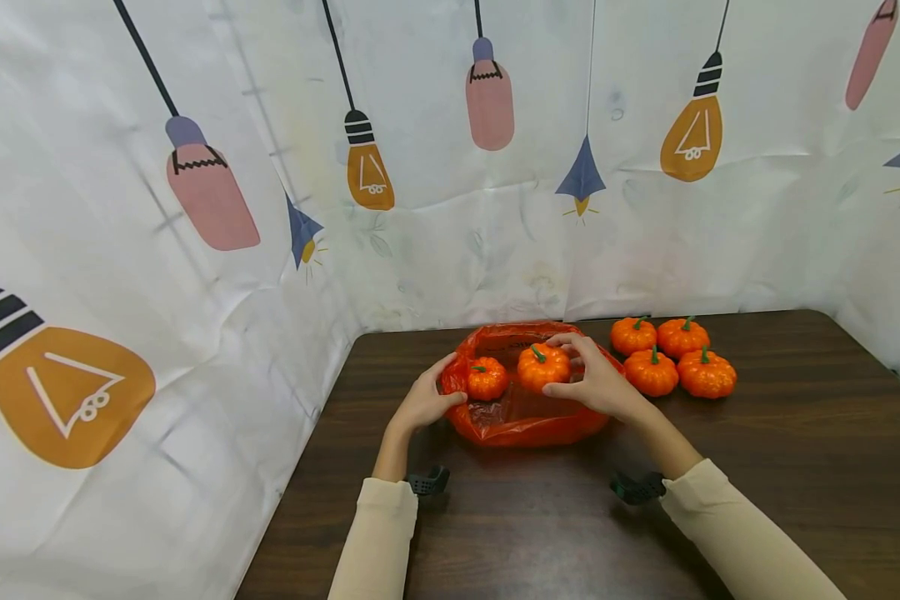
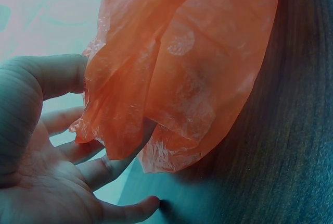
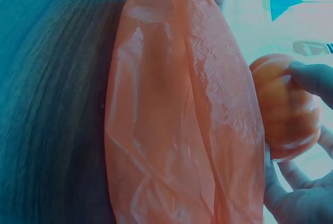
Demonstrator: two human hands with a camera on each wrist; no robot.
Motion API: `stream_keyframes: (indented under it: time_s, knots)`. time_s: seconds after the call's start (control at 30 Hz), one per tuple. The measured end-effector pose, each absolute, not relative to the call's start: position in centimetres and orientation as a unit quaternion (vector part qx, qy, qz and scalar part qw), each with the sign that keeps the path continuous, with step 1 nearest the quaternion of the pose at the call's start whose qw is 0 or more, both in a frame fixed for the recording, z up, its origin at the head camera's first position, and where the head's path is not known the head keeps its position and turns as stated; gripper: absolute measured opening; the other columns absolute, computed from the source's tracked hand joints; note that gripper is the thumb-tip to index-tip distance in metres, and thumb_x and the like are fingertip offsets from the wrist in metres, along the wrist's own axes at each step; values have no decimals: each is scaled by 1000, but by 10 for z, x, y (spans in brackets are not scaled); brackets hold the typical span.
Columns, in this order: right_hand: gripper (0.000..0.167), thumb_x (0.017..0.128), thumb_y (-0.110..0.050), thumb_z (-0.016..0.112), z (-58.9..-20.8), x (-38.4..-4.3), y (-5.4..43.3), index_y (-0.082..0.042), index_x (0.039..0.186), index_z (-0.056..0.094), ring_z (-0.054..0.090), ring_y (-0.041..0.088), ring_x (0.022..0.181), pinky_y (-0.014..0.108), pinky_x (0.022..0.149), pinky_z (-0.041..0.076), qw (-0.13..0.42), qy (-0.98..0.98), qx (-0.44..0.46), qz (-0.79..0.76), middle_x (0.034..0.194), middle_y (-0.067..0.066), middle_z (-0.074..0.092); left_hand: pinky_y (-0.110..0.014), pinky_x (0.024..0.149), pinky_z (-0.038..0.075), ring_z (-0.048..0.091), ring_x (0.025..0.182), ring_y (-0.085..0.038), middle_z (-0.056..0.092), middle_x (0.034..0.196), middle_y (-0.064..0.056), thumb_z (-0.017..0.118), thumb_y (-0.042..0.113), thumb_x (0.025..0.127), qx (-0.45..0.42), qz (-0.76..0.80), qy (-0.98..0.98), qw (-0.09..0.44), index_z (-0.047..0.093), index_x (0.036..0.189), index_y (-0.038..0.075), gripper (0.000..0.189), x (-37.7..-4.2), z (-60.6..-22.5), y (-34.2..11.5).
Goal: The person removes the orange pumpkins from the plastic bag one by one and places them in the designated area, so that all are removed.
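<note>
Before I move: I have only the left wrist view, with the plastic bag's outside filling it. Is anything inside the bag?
Observer: Yes, one orange pumpkin with a green stem sits inside the red plastic bag, on the side by the left hand.
Operator: And the right hand, what is that doing?
Observer: The right hand holds a second pumpkin just above the bag's rim.
Operator: Are any more outside the bag?
Observer: Four more pumpkins sit clustered on the dark wooden table, to the right of the bag.
</note>
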State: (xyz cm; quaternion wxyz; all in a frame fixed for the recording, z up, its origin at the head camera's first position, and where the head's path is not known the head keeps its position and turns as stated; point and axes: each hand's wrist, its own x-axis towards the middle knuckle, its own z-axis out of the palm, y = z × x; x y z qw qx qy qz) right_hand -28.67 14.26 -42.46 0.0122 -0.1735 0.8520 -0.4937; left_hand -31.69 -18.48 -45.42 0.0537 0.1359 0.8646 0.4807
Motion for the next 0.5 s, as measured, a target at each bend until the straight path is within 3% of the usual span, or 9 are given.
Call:
stream_keyframes:
  time_s: [0.5]
  knots:
    - [69,89,-34,81,-423,-272,171,-21,145,44,43,40,130,55,99,48,6,846,-173,-504,152,18,34,-59,113,43,44,144,-40,39,163,-15,75,15,91,136,482,864,51,39,159,20,77,-319,-456,-186]
